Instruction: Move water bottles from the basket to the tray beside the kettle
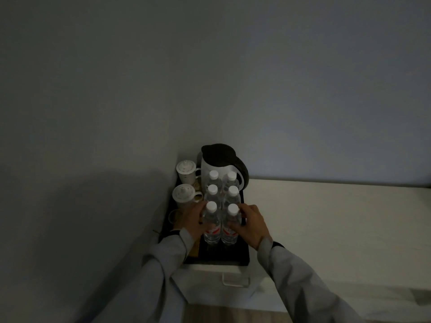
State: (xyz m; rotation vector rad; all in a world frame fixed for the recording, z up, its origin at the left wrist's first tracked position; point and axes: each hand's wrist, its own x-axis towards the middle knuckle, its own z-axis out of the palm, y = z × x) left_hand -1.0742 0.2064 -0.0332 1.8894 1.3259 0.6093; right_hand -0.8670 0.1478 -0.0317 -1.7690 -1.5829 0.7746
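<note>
Clear plastic under both palms: left hand (192, 220) wraps the near-left bottle (211, 226), right hand (250, 226) wraps the near-right bottle (231, 227), fingers curled round each body, both bottles upright on the black tray (224, 256). Four more capped bottles (222, 188) stand behind in two rows, running back to the kettle (220, 163). Six on the tray, then; task looks near its end. No basket in view, so cannot tell whether any remain. Two lidded cups (185, 183) sit left of the bottles. Tray rests on a pale cabinet top (326, 217) pushed into a corner. Bare grey walls (279, 78), dim light, handle (234, 281) on the cabinet front below.
</note>
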